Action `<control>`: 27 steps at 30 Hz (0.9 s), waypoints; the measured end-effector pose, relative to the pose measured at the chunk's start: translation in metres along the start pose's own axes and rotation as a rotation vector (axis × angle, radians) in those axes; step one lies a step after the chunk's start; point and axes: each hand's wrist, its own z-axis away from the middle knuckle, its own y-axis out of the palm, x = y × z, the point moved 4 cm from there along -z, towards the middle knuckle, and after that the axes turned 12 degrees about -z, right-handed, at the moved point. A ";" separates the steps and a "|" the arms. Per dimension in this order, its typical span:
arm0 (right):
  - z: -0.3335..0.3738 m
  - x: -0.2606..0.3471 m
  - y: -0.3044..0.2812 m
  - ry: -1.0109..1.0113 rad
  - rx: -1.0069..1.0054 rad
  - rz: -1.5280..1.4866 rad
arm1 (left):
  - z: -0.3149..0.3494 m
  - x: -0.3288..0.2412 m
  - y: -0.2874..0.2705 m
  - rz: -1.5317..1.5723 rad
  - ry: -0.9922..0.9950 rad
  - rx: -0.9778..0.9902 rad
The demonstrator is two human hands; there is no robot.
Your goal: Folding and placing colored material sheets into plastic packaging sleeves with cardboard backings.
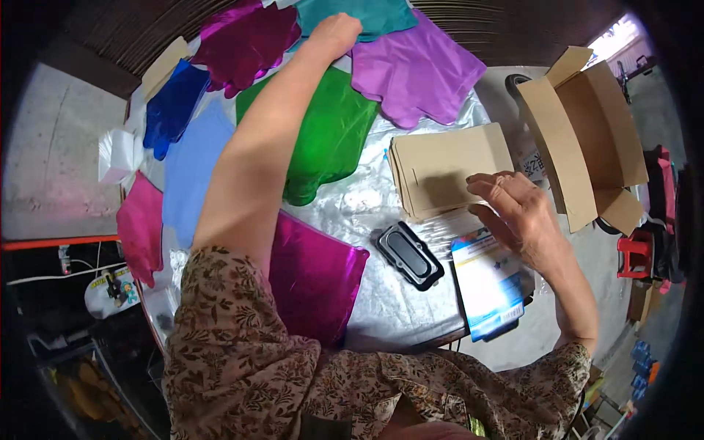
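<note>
My left hand point(339, 35) reaches to the far side of the table, its fingers curled closed on a shiny teal foil piece point(385, 18). Beside that piece lies a purple foil piece with a wavy edge point(418, 70). Under my left forearm spreads a green foil piece point(337, 125). My right hand point(517, 213) hovers over the near right edge of a stack of brown cardboard sheets point(447, 158). Its fingers are bent and apart, with nothing between them. Just below that hand is a blue and white flat package point(488, 286).
A black device with rounded corners point(411, 257) rests on the silver-covered table point(396, 315). Magenta point(315, 282), dark blue point(174, 103), light blue point(192, 165) and pink foil pieces point(141, 227) lie around the left side. An open cardboard box point(561, 154) stands at the right edge.
</note>
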 end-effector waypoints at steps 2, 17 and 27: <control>-0.003 -0.013 -0.001 0.002 0.020 0.009 | 0.006 -0.011 0.002 -0.027 0.003 0.057; -0.209 -0.168 0.029 0.125 -0.018 0.051 | 0.016 0.040 0.031 0.357 -0.698 -0.043; -0.294 -0.225 0.068 -0.042 -0.189 0.039 | 0.019 0.034 0.020 0.468 -0.694 -0.034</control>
